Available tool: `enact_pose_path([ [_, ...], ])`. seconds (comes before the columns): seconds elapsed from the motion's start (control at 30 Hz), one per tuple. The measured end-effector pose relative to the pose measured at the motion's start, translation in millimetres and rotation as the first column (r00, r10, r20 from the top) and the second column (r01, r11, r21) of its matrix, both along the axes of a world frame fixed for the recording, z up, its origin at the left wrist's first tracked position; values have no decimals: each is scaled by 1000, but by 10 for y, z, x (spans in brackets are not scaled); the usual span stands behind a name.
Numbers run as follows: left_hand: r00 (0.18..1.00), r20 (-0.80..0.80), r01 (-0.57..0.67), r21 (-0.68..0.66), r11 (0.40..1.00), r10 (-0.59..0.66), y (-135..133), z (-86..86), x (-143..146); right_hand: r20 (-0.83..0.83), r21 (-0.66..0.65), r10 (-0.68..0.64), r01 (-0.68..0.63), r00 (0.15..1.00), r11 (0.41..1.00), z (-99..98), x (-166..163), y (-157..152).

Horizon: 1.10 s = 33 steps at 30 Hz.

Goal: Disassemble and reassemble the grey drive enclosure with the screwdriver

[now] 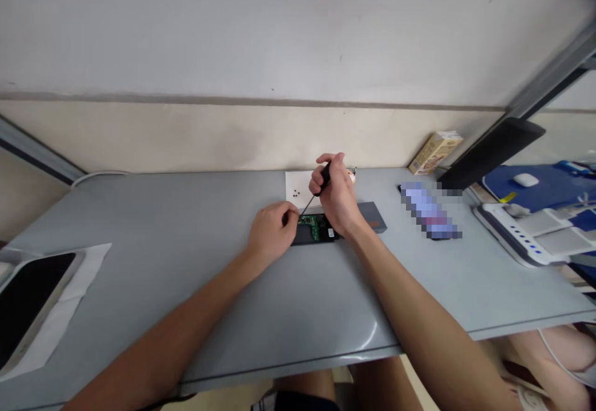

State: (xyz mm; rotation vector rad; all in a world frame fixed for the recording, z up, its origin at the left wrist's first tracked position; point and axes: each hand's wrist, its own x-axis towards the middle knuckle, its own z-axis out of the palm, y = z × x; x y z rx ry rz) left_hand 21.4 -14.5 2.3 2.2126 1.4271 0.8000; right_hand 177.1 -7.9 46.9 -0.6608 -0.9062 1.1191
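Observation:
A black screwdriver (325, 178) is in my right hand (339, 195), fingers wrapped round its handle. Its thin shaft slants down to the left, and the tip meets a green circuit board (318, 227). The board sits inside an opened black device case (305, 234) lying flat on the table. My left hand (272, 232) is closed over the left end of the case, with a bit of black showing between thumb and fingers. Behind the case is a white sheet (298, 181) with several tiny dark screws (296, 194) on it. A dark grey box (374, 217) lies beside my right wrist.
A blurred-out phone (429, 211) lies to the right, near a small carton (435, 152) by the wall. Further right are a tall black object (491, 153) and a white power strip (507, 237) with plugs. At left, a dark-screened tablet (35, 302) rests on white paper.

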Motion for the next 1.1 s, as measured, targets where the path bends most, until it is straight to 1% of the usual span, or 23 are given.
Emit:
enact_pose_path([
  [0.1, 1000, 0, 3, 6, 1000, -3, 6, -1, -4, -43, -16, 42, -42, 998, 999, -4, 23, 7],
  [0.2, 1000, 5, 17, 6, 1000, -17, 15, -2, -10, -41, -5, 38, -38, 998, 999, -39, 30, 13],
  [0.3, 1000, 10, 18, 2, 1000, -18, 19, -2, -15, -66, -23, 27, -29, 997, 999, -62, 18, 16],
  [0.47, 1000, 9, 18, 4, 1000, -18, 25, -18, -24, -127, -34, 67, -72, 990, 997, -17, 18, 3],
  [0.57, 1000, 11, 22, 13, 1000, -22, 28, -32, -26, -91, -29, 72, -75, 993, 997, 12, 34, -16],
  [0.8, 1000, -14, 19, 11, 1000, -19, 28, -17, -22, 94, -18, 27, -26, 995, 1000, 27, 14, -41],
  [0.97, 1000, -16, 16, 6, 1000, -16, 30, -15, -21, 16, -32, 113, -112, 994, 993, 60, 56, -41],
  [1.1, 1000, -9, 11, 9, 1000, -11, 29, -15, -18, 65, -38, 139, -137, 988, 990, 74, 107, -58],
])
